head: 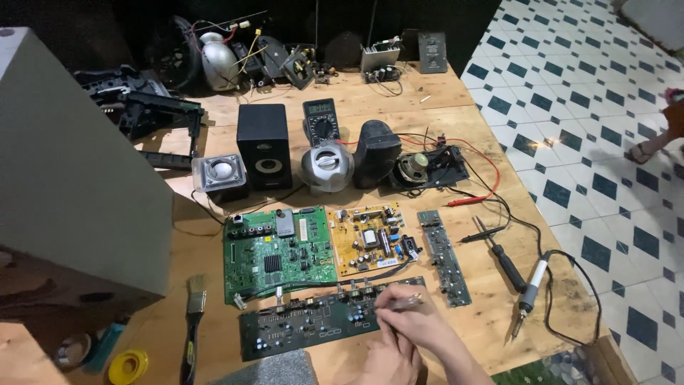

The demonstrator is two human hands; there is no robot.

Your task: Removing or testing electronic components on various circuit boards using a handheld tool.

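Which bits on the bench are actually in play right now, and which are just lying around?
In play:
- right hand, holding a thin tool
- left hand, close beneath it
- long dark circuit board under the tool tip

Lying about:
- green board
- yellow board
- soldering iron
- multimeter
- black speaker
- brush

Wooden plank table (442,100) filling centre of frame, light falling bright on its top. White floor with dark green diamond tiles (605,142) running down right side, gleaming under lamp glare. Dark wall (342,18) lying in shadow along upper edge. Grey box-like cabinet (71,171) looming at left edge.
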